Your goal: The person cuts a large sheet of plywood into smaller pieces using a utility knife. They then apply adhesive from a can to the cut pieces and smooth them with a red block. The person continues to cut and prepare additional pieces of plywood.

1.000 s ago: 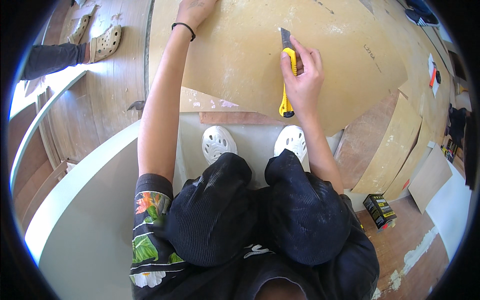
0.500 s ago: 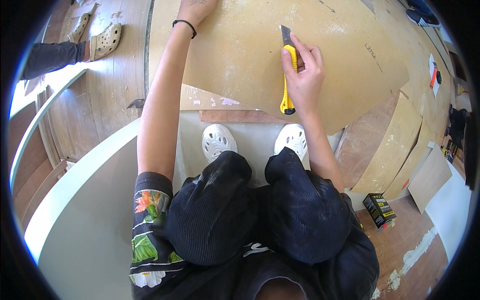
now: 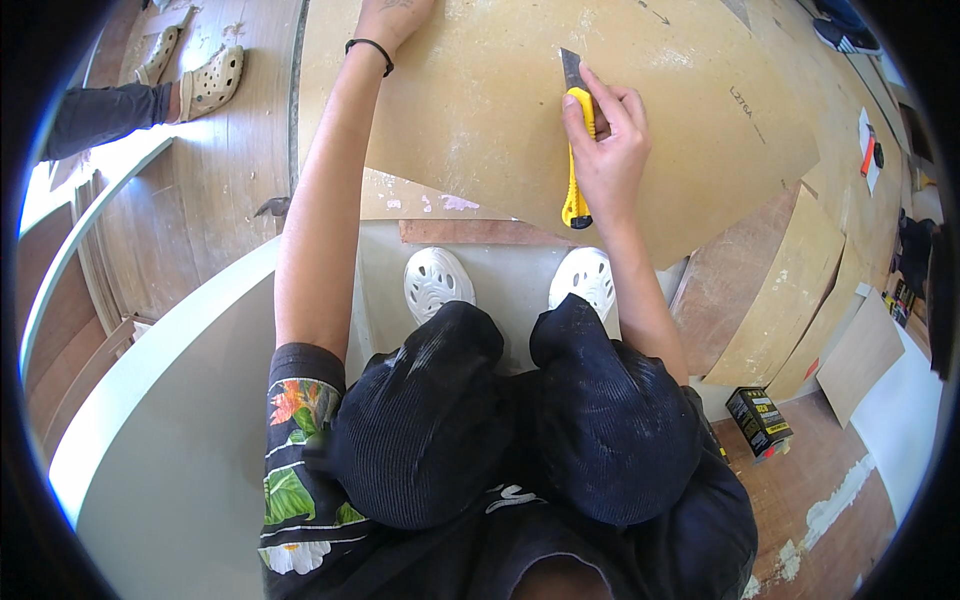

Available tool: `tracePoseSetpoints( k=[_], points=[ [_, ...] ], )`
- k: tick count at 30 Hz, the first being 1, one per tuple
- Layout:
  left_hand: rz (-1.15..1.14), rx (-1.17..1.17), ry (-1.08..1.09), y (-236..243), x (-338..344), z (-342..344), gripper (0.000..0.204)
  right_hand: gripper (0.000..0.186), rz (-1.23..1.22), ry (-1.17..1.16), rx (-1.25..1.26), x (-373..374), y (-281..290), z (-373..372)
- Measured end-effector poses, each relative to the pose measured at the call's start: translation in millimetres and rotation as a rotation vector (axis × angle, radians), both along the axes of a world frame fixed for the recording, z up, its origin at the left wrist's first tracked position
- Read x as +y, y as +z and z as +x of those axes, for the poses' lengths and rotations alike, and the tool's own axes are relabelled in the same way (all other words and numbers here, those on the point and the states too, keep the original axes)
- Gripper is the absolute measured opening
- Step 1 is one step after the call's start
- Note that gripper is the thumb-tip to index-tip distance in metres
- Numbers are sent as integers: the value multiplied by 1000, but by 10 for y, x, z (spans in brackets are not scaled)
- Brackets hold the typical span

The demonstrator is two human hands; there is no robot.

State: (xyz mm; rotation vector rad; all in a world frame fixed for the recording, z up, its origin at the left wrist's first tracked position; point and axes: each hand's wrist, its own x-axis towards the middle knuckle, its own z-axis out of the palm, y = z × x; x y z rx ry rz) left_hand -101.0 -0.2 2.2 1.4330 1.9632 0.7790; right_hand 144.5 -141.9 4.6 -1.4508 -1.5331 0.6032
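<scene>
My right hand [image 3: 615,145] grips a yellow utility knife [image 3: 575,205], its dark blade pointing away from me over a large tan board [image 3: 480,110] with pen markings and pale scuffs. The blade tip lies near or on the board; contact is hard to tell. My left hand [image 3: 392,18] reaches to the top edge of the picture over the same board, left of the knife; its fingers are cut off from view.
Another person's leg and clog [image 3: 205,90] are at upper left, dark shoes [image 3: 840,35] at upper right. A hammer head [image 3: 272,208], red-handled tool [image 3: 868,150], black box [image 3: 755,420] and overlapping panels [image 3: 755,290] lie around. A curved white edge [image 3: 120,390] is at left.
My right hand and the knife have shifted slightly away from me along the board. My left arm has moved very little.
</scene>
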Motion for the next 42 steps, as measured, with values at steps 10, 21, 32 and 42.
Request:
tracePoseSetpoints(
  k=[10, 21, 32, 42],
  points=[
    [5, 10, -1, -1, 4, 6, 52, 33, 7, -7, -8, 26, 9, -16],
    [35, 21, -5, -45, 22, -18, 53, 32, -28, -37, 201, -9, -8, 3],
    [40, 22, -11, -104, 48, -50, 55, 34, -6, -38, 53, -68, 27, -19],
    [54, -14, -6, -78, 12, -16, 52, 33, -7, -19, 47, -48, 33, -20]
  ],
)
